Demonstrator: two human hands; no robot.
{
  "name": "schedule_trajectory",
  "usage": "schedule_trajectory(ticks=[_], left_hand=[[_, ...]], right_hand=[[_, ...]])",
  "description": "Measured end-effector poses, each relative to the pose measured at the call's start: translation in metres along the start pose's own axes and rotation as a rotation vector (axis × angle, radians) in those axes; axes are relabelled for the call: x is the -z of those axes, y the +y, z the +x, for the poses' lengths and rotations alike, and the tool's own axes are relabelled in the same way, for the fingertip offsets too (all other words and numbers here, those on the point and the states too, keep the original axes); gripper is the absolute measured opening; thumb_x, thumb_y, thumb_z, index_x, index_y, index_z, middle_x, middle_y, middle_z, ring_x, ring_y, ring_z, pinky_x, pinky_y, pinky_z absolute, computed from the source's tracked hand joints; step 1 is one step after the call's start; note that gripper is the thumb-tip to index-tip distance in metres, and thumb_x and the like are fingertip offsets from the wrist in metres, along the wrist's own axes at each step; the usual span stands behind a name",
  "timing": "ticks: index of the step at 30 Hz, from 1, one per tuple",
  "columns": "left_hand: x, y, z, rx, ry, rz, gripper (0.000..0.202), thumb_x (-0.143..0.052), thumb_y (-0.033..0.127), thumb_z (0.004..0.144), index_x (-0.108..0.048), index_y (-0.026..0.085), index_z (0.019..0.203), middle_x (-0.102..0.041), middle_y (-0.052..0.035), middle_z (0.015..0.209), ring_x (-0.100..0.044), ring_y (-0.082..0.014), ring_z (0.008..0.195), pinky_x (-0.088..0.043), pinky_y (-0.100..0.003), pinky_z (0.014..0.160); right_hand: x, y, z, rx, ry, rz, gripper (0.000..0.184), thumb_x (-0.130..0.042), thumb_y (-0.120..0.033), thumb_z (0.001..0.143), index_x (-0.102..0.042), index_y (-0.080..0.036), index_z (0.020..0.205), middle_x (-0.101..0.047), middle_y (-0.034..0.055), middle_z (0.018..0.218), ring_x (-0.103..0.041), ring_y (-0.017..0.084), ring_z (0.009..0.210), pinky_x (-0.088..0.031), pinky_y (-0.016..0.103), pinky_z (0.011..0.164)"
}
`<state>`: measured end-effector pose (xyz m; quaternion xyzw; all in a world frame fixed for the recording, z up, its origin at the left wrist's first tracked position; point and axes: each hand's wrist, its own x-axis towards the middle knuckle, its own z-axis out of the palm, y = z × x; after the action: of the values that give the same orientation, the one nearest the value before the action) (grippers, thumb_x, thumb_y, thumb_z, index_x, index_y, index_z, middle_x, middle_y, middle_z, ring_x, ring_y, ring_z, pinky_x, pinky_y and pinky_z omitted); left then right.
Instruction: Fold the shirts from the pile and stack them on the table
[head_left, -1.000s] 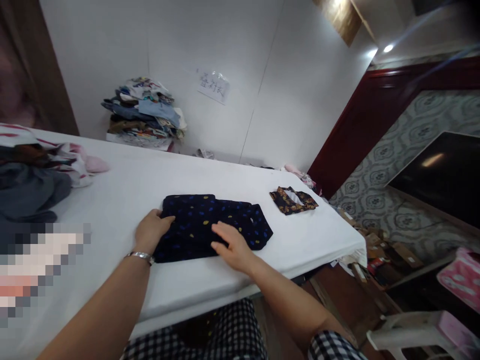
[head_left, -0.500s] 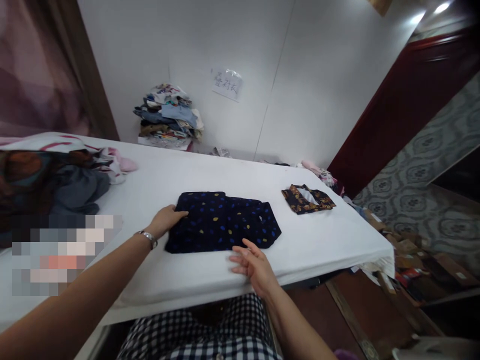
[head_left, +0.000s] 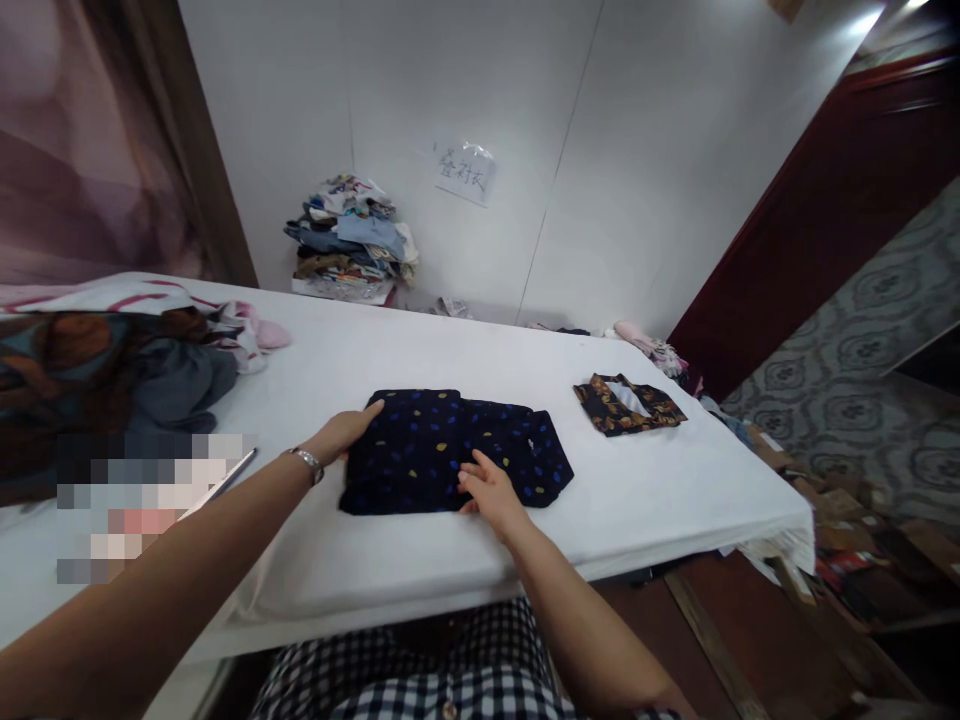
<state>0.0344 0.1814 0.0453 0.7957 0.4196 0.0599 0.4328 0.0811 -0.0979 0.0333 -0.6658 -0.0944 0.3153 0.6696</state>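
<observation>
A dark navy shirt (head_left: 420, 450) with blue and yellow spots lies folded on the white-covered table (head_left: 337, 350). At its left edge is my left hand (head_left: 349, 435), closed on the cloth with the thumb on top and the other fingers mostly hidden. My right hand (head_left: 491, 490) is over the shirt's front edge, its fingers apart and loosely curved. Whether those fingertips touch the fabric I cannot tell. To the right lies a second folded garment (head_left: 637, 410), black with a golden-brown pattern and a pale patch at its collar.
Loose clothes (head_left: 172, 380) are heaped at the left, beside a blurred-out flat object (head_left: 150, 510). A tall stack of clothes (head_left: 360, 240) stands by the wall, near a handwritten sign (head_left: 465, 175). Cardboard boxes (head_left: 847, 500) lie beyond the table's right end.
My left hand has shifted slightly up along the shirt's left edge. My right hand has moved from in front of the shirt to over its front edge. The view has shifted slightly.
</observation>
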Motion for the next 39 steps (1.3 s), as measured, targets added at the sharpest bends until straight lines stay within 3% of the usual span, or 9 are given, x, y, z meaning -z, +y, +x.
schedule_trajectory(ticks=[3, 5, 13, 17, 22, 26, 29, 34, 39], left_hand=[[0.001, -0.001, 0.001, -0.006, -0.047, -0.006, 0.063, -0.055, 0.073, 0.066, -0.071, 0.014, 0.083, -0.073, -0.0178, 0.091, -0.068, -0.0329, 0.082, -0.053, -0.037, 0.059], [0.001, -0.002, 0.001, -0.008, -0.080, -0.023, 0.065, -0.056, 0.074, 0.064, -0.070, 0.014, 0.087, -0.073, -0.0172, 0.092, -0.068, -0.0318, 0.081, -0.053, -0.036, 0.058], [0.002, -0.004, 0.000, 0.063, -0.224, -0.132, 0.073, -0.052, 0.081, 0.063, -0.068, 0.014, 0.087, -0.069, -0.0107, 0.073, -0.063, -0.0238, 0.062, -0.048, -0.032, 0.050], [-0.001, -0.001, 0.001, -0.006, -0.188, -0.051, 0.074, -0.048, 0.081, 0.065, -0.067, 0.014, 0.090, -0.070, -0.0122, 0.078, -0.065, -0.0268, 0.066, -0.049, -0.035, 0.054], [-0.001, 0.005, 0.004, -0.171, -0.060, 0.313, 0.068, -0.048, 0.077, 0.068, -0.065, 0.016, 0.092, -0.071, -0.0166, 0.097, -0.066, -0.0337, 0.086, -0.050, -0.040, 0.071], [0.003, 0.016, 0.004, -0.230, 0.045, 0.528, 0.073, -0.044, 0.073, 0.073, -0.058, 0.014, 0.114, -0.066, -0.0201, 0.113, -0.063, -0.0375, 0.098, -0.050, -0.045, 0.078], [-0.002, 0.033, 0.008, -0.411, 0.086, 0.583, 0.073, -0.044, 0.065, 0.079, -0.051, 0.013, 0.130, -0.055, -0.0200, 0.133, -0.053, -0.0353, 0.119, -0.045, -0.043, 0.095], [-0.038, 0.069, 0.024, -0.655, -0.156, 0.605, 0.076, -0.053, 0.058, 0.076, -0.045, 0.014, 0.138, -0.044, -0.0149, 0.147, -0.039, -0.0295, 0.135, -0.027, -0.037, 0.113], [-0.077, 0.099, 0.044, -0.624, -0.348, 0.607, 0.085, -0.058, 0.061, 0.069, -0.045, 0.016, 0.140, -0.047, -0.0154, 0.145, -0.045, -0.0319, 0.131, -0.033, -0.039, 0.108]], right_hand=[[-0.010, -0.004, 0.016, -0.023, -0.037, -0.133, 0.074, -0.062, -0.023, 0.084, -0.028, -0.014, 0.149, -0.066, 0.0108, 0.103, -0.060, 0.010, 0.055, -0.043, 0.018, 0.036], [-0.014, -0.005, 0.022, -0.031, -0.050, -0.178, 0.076, -0.061, -0.022, 0.084, -0.025, -0.015, 0.150, -0.064, 0.0087, 0.100, -0.054, 0.006, 0.044, -0.039, 0.018, 0.032], [-0.002, 0.005, 0.015, 0.094, 0.016, -0.121, 0.073, -0.062, -0.018, 0.077, -0.036, -0.026, 0.145, -0.055, -0.0077, 0.069, -0.044, 0.004, 0.035, -0.037, 0.018, 0.031], [0.005, 0.011, 0.012, 0.195, 0.028, -0.006, 0.074, -0.068, -0.017, 0.070, -0.045, -0.028, 0.140, -0.052, -0.0099, 0.062, -0.045, 0.005, 0.035, -0.039, 0.018, 0.032], [0.009, 0.010, 0.007, 0.062, 0.025, -0.044, 0.083, -0.071, -0.020, 0.070, -0.035, -0.022, 0.145, -0.050, -0.0122, 0.057, -0.046, 0.006, 0.031, -0.028, 0.017, 0.027], [0.017, 0.014, -0.017, 0.084, 0.016, -0.053, 0.075, -0.071, -0.035, 0.073, -0.037, -0.019, 0.138, -0.055, -0.0109, 0.059, -0.050, 0.009, 0.034, -0.030, 0.017, 0.029], [0.023, 0.021, -0.044, -0.052, -0.017, 0.092, 0.067, -0.075, -0.047, 0.068, -0.046, -0.016, 0.119, -0.065, -0.0035, 0.066, -0.058, 0.013, 0.041, -0.037, 0.018, 0.033], [0.025, 0.021, -0.075, -0.314, -0.099, 0.413, 0.057, -0.078, -0.048, 0.067, -0.053, -0.017, 0.107, -0.070, 0.0135, 0.104, -0.072, 0.027, 0.085, -0.051, 0.026, 0.048], [0.010, 0.017, -0.068, -0.345, -0.128, 0.620, 0.043, -0.080, -0.043, 0.068, -0.058, -0.019, 0.097, -0.067, 0.0096, 0.113, -0.065, 0.030, 0.107, -0.053, 0.029, 0.061]])
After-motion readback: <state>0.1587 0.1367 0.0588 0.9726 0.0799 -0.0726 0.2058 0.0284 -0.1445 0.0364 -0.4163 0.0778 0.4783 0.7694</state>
